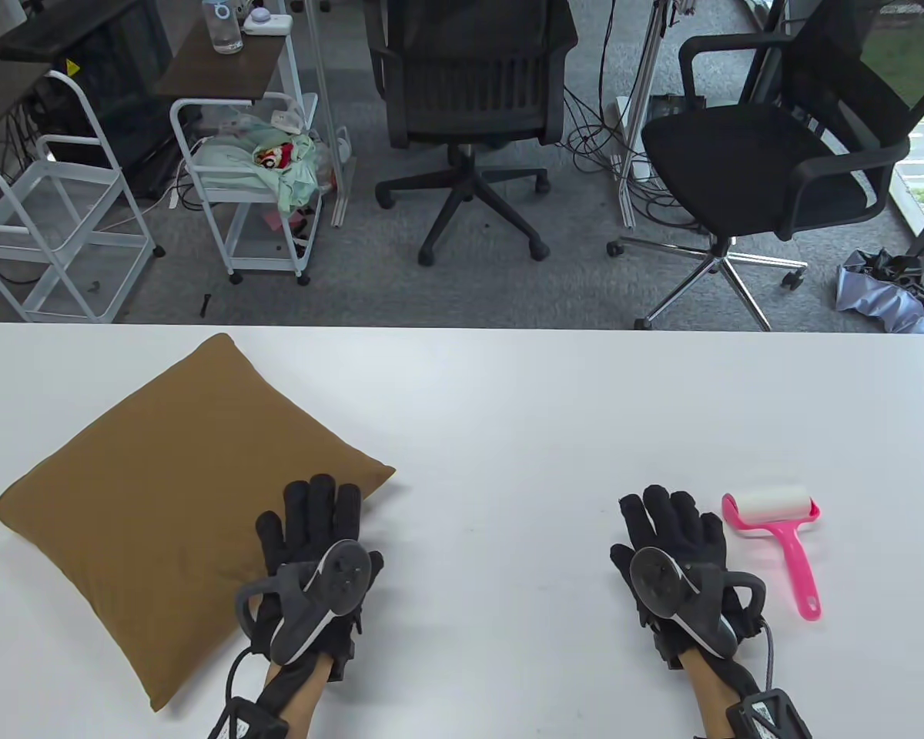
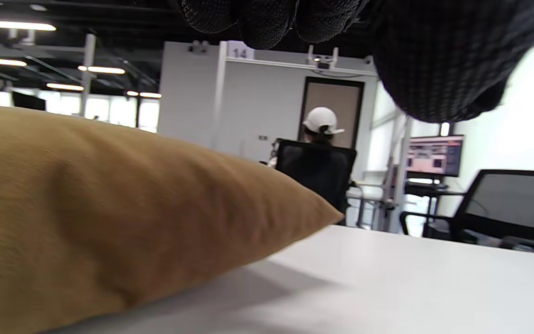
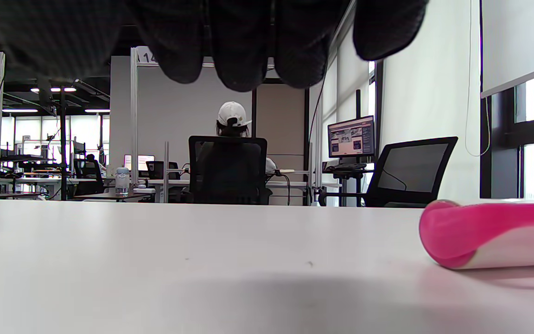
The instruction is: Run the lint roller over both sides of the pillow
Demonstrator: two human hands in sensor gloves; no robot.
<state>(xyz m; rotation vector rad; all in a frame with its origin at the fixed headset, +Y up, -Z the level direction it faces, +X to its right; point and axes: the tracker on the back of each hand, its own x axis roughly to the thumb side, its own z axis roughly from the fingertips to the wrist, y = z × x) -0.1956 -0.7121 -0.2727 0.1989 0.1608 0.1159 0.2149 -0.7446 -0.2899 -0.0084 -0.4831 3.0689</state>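
A mustard-brown square pillow (image 1: 177, 508) lies flat on the left part of the white table (image 1: 523, 416); it fills the left of the left wrist view (image 2: 109, 208). My left hand (image 1: 316, 531) lies open, palm down, over the pillow's right edge, holding nothing. A pink lint roller (image 1: 781, 531) with a white roll lies on the table at the right, handle toward me; its roll end shows in the right wrist view (image 3: 489, 234). My right hand (image 1: 674, 539) lies flat and open on the table just left of the roller, apart from it.
Two black office chairs (image 1: 470, 100) (image 1: 770, 162) and white wire carts (image 1: 254, 177) stand on the floor beyond the table's far edge. Bare tabletop lies between my hands and toward the far edge.
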